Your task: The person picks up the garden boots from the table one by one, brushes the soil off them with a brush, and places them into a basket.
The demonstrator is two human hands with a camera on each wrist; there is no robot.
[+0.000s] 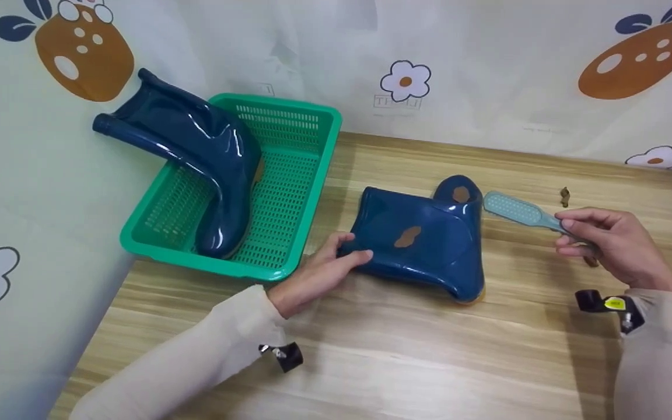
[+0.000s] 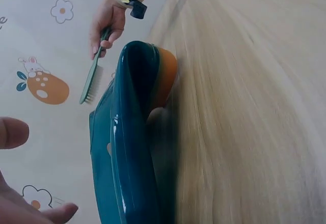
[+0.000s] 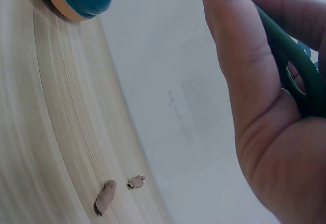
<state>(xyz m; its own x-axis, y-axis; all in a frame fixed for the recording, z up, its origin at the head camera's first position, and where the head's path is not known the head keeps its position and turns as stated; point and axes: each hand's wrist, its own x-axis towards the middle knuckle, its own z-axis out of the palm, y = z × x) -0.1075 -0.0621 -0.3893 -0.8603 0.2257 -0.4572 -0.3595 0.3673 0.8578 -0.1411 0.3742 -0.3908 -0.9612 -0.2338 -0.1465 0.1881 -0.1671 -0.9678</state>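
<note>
A dark blue rubber boot (image 1: 423,233) with brown patches lies on its side on the table, its shaft toward the left. My left hand (image 1: 318,271) is at the shaft's top edge, thumb and fingers spread; the left wrist view shows them (image 2: 14,133) apart from each other, above the boot (image 2: 135,147). My right hand (image 1: 622,242) grips the handle of a green scrubbing brush (image 1: 514,209), whose head is just right of the boot's toe. In the left wrist view the brush's (image 2: 91,79) bristles point down. The right wrist view shows its looped handle (image 3: 290,51) in the hand.
A green plastic basket (image 1: 318,204) stands at the left, with a second blue boot (image 1: 219,146) leaning in it, shaft over the rim. Small brown lumps (image 1: 564,197) lie on the wooden table (image 1: 429,356) near the right hand. Patterned sheeting (image 1: 487,70) hangs behind.
</note>
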